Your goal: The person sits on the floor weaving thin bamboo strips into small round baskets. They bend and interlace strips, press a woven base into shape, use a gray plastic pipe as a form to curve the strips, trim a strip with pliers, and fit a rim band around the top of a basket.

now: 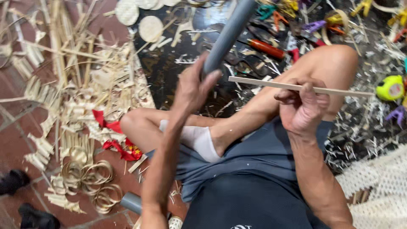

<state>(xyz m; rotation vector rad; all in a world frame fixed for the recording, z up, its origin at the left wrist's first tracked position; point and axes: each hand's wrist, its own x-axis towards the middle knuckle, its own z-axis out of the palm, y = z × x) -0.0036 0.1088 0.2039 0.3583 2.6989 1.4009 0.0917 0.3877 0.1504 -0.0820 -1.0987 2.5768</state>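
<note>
My left hand (193, 87) grips the lower end of a grey plastic pipe (229, 34) that slants up and to the right toward the top of the view. My right hand (302, 106) pinches a long, flat, pale bamboo strip (271, 85) held nearly level, its left end close to the pipe and its right end reaching out past my raised knee (335, 63). I sit cross-legged in dark shorts, one foot in a white sock (199, 142) tucked under the other leg.
Heaps of bamboo slivers and strips (80, 76) cover the tiled floor at left, with coiled bamboo rings (93, 178) and red scraps (118, 144). A dark mat (169, 63) ahead holds tools with red handles (267, 48). A yellow-green tape measure (390, 88) lies right; woven white mesh (381, 186) lower right.
</note>
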